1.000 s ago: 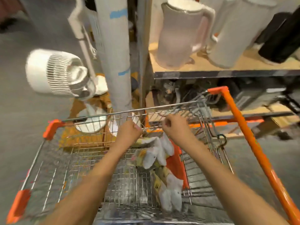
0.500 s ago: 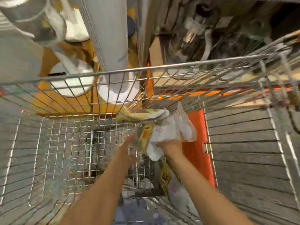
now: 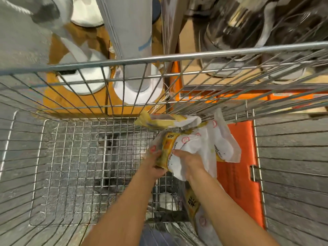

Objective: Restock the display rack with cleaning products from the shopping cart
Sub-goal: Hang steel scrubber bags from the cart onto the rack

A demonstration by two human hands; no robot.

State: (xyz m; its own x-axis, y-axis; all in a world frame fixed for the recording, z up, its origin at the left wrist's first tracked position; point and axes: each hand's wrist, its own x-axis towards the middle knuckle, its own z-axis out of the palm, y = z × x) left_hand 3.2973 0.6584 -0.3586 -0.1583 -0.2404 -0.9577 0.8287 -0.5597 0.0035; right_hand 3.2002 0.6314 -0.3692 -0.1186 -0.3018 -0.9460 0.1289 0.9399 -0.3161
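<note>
1. Hands first: both reach down into the wire shopping cart (image 3: 74,157), forearms entering from the bottom of the view.
2. The left hand (image 3: 154,163) curls its fingers round the yellow end of a yellow-and-white cleaning-product packet (image 3: 195,148), gripping it from the left side.
3. The right hand (image 3: 190,161) pinches the white part of the same packet, thumb on top, just beside the left hand.
4. That packet is held above the cart's mesh floor, toward the right half of the basket, its white plastic bunching out to the right over an orange panel (image 3: 237,174) set against the cart's right wall.
5. A second yellow-and-white packet (image 3: 166,120) lies against the front wire wall, touching the top of the held one.
6. A third packet (image 3: 193,206) with yellow print rests lower in the cart, partly hidden under the right forearm.
7. Beyond the front rail stand a grey pillar (image 3: 129,32) on a white round base (image 3: 138,91) and another white round base (image 3: 85,82), both on a brown wooden surface.
8. Blurred dark goods on a shelf fill the upper right; what they are cannot be told.
</note>
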